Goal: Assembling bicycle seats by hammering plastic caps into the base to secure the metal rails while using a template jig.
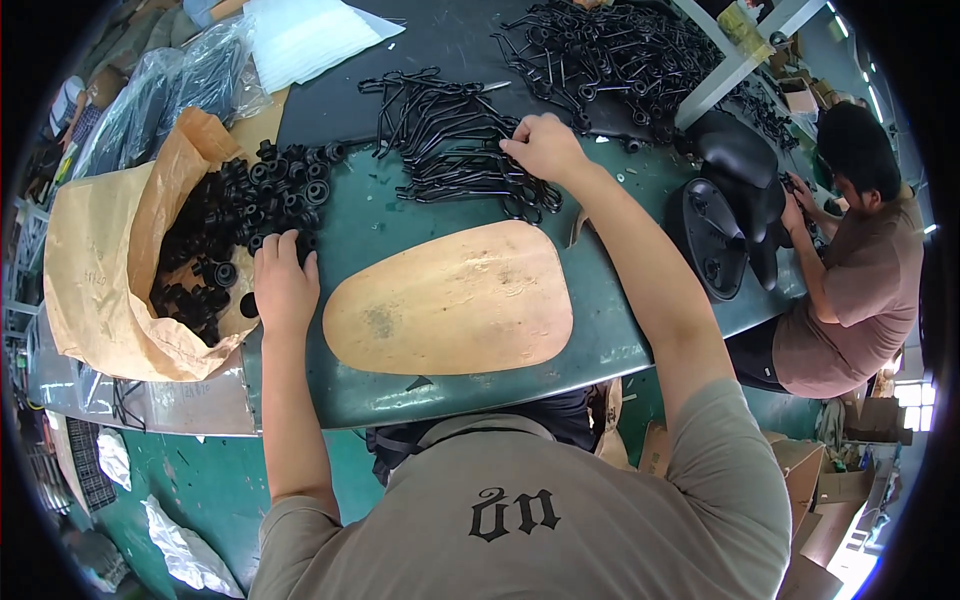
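Note:
My left hand (287, 283) reaches over a pile of small black ring-shaped parts (275, 185), palm down. Its thumb is apart from the fingers, and the fingertips touch the near side of the pile. Across the table, my right hand (548, 150) is closed with bent fingers at the right end of a row of black bent metal rods (450, 150) with looped ends. It appears to pinch one of them, though the fingers partly hide it. Between my arms lies a tan, rounded board (450, 300), smudged and scuffed.
A brown paper bag (100, 270) lies open at left, black parts spilling out. Behind the row is a bigger heap of black rods (620, 60), beside a metal post (735, 80). Black bicycle saddles (735, 160) stand at right, near a co-worker (850, 260). White foam sheets (310, 40) lie far left.

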### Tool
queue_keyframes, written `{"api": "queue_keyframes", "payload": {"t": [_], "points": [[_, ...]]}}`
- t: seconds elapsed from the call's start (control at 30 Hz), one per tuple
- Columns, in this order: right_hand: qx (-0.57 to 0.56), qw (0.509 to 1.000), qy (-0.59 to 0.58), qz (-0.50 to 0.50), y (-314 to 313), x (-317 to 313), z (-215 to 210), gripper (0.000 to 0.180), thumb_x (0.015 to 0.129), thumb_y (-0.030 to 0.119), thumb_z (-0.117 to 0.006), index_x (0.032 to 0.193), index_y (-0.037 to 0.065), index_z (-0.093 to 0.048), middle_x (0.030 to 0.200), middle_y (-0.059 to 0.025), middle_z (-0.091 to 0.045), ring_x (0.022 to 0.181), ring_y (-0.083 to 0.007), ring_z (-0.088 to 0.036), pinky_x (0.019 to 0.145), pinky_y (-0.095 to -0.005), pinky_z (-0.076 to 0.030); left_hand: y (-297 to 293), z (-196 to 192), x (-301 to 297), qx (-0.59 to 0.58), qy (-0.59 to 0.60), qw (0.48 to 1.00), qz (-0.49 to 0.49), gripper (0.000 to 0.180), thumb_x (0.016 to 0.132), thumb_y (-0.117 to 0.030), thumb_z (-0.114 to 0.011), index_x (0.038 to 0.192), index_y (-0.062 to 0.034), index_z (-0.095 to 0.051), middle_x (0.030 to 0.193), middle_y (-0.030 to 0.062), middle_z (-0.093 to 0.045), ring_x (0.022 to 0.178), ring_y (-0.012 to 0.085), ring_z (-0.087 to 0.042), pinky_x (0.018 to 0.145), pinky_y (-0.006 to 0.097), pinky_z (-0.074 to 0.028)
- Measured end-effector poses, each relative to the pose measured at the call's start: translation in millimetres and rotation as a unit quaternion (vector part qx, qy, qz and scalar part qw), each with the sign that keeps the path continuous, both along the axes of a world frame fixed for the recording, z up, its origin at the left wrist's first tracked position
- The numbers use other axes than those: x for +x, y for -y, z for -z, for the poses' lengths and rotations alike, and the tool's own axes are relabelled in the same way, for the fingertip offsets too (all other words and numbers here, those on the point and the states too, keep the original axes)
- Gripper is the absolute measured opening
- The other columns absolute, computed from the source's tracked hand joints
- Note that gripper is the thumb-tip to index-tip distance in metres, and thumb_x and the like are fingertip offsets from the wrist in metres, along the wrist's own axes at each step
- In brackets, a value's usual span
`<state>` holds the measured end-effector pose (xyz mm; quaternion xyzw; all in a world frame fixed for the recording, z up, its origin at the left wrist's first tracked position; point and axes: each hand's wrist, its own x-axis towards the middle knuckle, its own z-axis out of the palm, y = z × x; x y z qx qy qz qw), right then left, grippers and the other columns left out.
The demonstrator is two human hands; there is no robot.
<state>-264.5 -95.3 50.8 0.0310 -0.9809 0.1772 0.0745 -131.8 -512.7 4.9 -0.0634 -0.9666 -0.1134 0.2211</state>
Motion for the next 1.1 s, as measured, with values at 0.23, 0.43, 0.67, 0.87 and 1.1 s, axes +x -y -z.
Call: {"api": "queue_keyframes", "payload": {"t": [0.23,0.43,0.67,0.87,1.1], "points": [[0.016,0.997,-0.021,-0.069,19.2,-7.2,-39.9,0.036,0.09,0.036,-0.076,0.086,0.001,-0.072,0.093,-0.0198,-0.074,0.092,-0.0356,-0.072,0.087,-0.0439,-0.058,-5.9,-2.6,-2.9,-0.02,-0.037,0.999,0.016,0.036,0.088,-0.014,-0.078,0.119,-0.0046,-0.062,0.115,0.0131,-0.064,0.106,0.0364,-0.061,0.09,0.047,-0.052],[-0.176,0.958,-0.225,-0.015,19.8,24.4,-82.2,0.032,0.085,0.029,-0.083,0.095,0.001,-0.073,0.088,-0.0182,-0.076,0.076,-0.035,-0.073,0.076,-0.04,-0.06,-64.6,-22.9,32.5,0.202,0.037,0.976,0.079,0.035,0.084,-0.013,-0.082,0.11,-0.0029,-0.062,0.098,0.0159,-0.067,0.086,0.0386,-0.065,0.079,0.047,-0.054],[-0.183,0.952,-0.223,0.108,21.6,67.0,-153.8,0.029,0.093,0.024,-0.083,0.109,0.001,-0.075,0.093,-0.0071,-0.074,0.073,-0.0138,-0.067,0.07,-0.0262,-0.054,-149.6,-17.7,77.5,0.024,0.006,0.933,0.359,0.028,0.081,-0.009,-0.073,0.106,-0.0071,-0.062,0.107,0.0111,-0.06,0.102,0.0294,-0.061,0.089,0.041,-0.048],[-0.084,0.946,-0.304,0.074,-3.6,97.2,-135.8,0.032,0.089,0.031,-0.087,0.099,0.002,-0.076,0.076,-0.0033,-0.071,0.063,-0.0081,-0.06,0.062,-0.0272,-0.051,-161.9,-25.9,91.2,0.094,0.049,0.901,0.42,0.032,0.084,-0.017,-0.076,0.112,-0.0069,-0.065,0.107,0.0105,-0.06,0.099,0.0283,-0.059,0.087,0.041,-0.047],[-0.082,0.93,-0.355,-0.047,24.7,156.1,-128.1,0.019,0.089,0.014,-0.087,0.094,0.003,-0.073,0.072,-0.0024,-0.066,0.061,-0.007,-0.056,0.058,-0.0234,-0.048,-147.2,-44.3,64.7,0.239,-0.012,0.908,0.343,0.039,0.084,-0.01,-0.08,0.119,-0.0038,-0.065,0.117,0.0153,-0.064,0.101,0.0363,-0.063,0.087,0.045,-0.054]]}}
